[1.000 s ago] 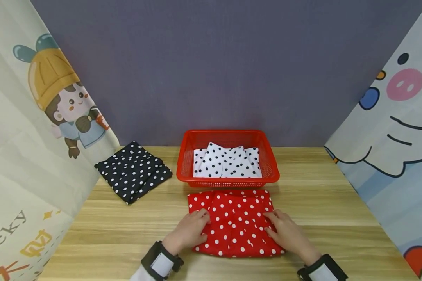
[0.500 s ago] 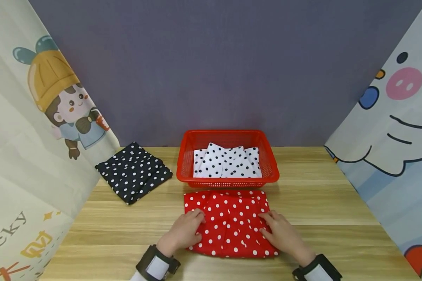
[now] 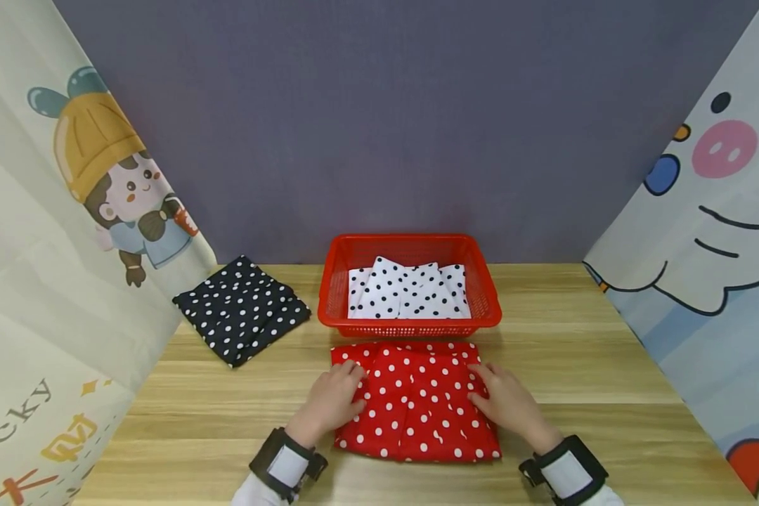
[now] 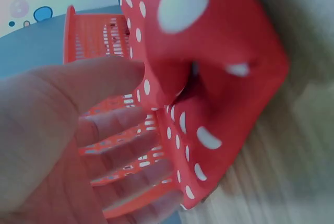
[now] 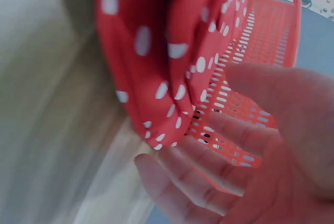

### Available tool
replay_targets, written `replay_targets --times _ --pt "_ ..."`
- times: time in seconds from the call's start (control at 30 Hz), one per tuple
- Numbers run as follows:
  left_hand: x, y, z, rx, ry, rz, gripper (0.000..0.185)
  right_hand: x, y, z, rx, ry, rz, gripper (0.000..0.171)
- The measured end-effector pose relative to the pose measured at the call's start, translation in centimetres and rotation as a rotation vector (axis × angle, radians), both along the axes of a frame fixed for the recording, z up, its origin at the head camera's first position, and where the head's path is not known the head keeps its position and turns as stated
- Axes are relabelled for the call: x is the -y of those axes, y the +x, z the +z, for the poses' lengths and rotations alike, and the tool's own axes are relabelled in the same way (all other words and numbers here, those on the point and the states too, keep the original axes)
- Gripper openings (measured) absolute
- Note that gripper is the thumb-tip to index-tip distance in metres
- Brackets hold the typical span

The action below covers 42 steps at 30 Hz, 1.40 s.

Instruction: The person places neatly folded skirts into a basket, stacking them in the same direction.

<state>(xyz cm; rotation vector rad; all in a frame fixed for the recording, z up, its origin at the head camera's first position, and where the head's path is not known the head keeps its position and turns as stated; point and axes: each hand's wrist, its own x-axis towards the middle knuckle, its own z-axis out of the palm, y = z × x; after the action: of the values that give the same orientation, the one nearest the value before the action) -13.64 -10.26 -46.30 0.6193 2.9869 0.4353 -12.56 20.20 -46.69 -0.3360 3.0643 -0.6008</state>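
Note:
In the head view a folded red cloth [image 3: 417, 407] with white dots lies on the table before the basket. My left hand [image 3: 329, 400] is at its left side, fingertips over the edge. At the opposite side, my right hand [image 3: 511, 400] has its fingertips on the cloth's edge. Both wrist views show loosely extended fingers beside the layered red folds, [image 4: 209, 93] with neither hand gripping them. A red plastic basket [image 3: 411, 327] stands just behind, with a folded white cloth [image 3: 411, 292] with black dots inside.
A folded black cloth [image 3: 240, 313] with white dots lies at the back left of the wooden table [image 3: 582, 351]. A grey wall [image 3: 392, 126] rises behind the basket. Printed curtains hang at the left [image 3: 50, 246] and right [image 3: 721, 253].
The red cloth has shifted slightly left along with both hands. Since then both hands have slid a little farther up its sides, toward the basket. The basket and black cloth have stayed put.

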Motion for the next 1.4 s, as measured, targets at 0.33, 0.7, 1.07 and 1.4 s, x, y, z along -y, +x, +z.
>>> replay_targets --times 0.33,0.7,1.07,1.4 --pt "0.0 -1.6 0.4 0.0 -0.02 0.145 0.052 0.9 -1.7 0.9 0.05 -0.029 -0.057 0.058" --pt "-0.6 -1.9 0.5 0.104 -0.033 0.308 0.061 1.3 -2.7 0.6 0.133 -0.02 -0.107 0.063" --pt "-0.8 -1.9 0.1 0.143 0.051 0.403 0.058 1.4 -3.2 -0.5 0.184 0.012 -0.145 0.066" --pt "-1.2 -2.1 -0.3 0.136 0.039 0.391 0.063 1.9 -3.1 -0.6 0.215 0.026 -0.177 0.067"
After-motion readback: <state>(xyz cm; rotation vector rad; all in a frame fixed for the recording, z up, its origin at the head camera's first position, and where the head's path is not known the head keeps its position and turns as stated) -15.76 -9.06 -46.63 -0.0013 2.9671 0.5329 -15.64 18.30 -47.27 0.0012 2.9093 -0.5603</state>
